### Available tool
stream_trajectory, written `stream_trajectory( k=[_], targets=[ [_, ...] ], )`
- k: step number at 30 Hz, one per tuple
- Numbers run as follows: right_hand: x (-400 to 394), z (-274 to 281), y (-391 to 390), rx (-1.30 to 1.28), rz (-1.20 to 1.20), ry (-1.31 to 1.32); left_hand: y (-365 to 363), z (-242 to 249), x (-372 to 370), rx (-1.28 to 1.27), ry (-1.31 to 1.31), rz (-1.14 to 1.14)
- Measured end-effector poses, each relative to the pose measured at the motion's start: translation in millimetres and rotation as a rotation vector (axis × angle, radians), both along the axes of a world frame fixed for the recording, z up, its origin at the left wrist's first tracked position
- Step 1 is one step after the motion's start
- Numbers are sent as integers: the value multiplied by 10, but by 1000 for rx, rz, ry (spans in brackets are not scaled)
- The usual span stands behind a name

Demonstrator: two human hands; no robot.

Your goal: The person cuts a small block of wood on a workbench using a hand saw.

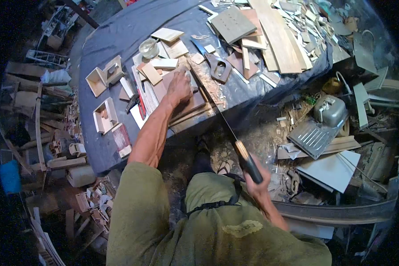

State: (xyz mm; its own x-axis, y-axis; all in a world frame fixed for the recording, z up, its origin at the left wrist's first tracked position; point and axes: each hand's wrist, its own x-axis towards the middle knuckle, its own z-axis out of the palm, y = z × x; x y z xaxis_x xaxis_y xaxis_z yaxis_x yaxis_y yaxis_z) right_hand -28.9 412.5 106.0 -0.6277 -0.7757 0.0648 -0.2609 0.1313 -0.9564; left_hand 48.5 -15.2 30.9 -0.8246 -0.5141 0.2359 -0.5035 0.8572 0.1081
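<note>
My right hand (258, 181) is wrapped around the dark handle of a long, thin handsaw (226, 125), low in front of my body. From there the blade slants up and away to the left, over the table's front edge. Its far end lies beside my left hand (180, 86), which is closed and presses down on a brown wooden board (194, 103). The undersides of the left fingers are hidden. Sawdust (213, 88) and small chips lie along the blade's right side.
On the cloth-covered table (115, 42) are small wooden boxes (105, 116), a glass jar (149, 48), red-handled pliers (142, 107), and another handsaw (218, 67). Long planks (275, 40) and offcuts pile up at the back right. A metal sink (319, 128) lies right, below table height.
</note>
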Motion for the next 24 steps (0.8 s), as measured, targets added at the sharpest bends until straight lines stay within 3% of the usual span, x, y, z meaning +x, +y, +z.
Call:
stream_trajectory(
  k=[3, 6, 9, 10, 12, 15, 19, 24],
  targets=[
    [34, -35, 80, -10, -16, 82, 167, 260, 7, -21, -54, -31],
    [-120, 71, -585, 35, 48, -106, 187, 316, 14, -25, -105, -57],
    [-127, 88, -488, 56, 72, -82, 114, 184, 6, 50, -42, 6],
    [-67, -104, -292, -62, 37, 21, 98, 146, -6, 57, -41, 1],
    [-15, -29, 104, -42, 43, 58, 53, 109, 6, 65, -39, 0],
    [-31, -26, -6, -45, -7, 139, 62, 67, 11, 74, 13, 6],
    [-83, 156, -593, 93, 39, -92, 19, 11, 24, -8, -45, -43],
    [-17, 65, 169, -26, 47, 72, 22, 17, 8, 7, 33, -23]
  ],
)
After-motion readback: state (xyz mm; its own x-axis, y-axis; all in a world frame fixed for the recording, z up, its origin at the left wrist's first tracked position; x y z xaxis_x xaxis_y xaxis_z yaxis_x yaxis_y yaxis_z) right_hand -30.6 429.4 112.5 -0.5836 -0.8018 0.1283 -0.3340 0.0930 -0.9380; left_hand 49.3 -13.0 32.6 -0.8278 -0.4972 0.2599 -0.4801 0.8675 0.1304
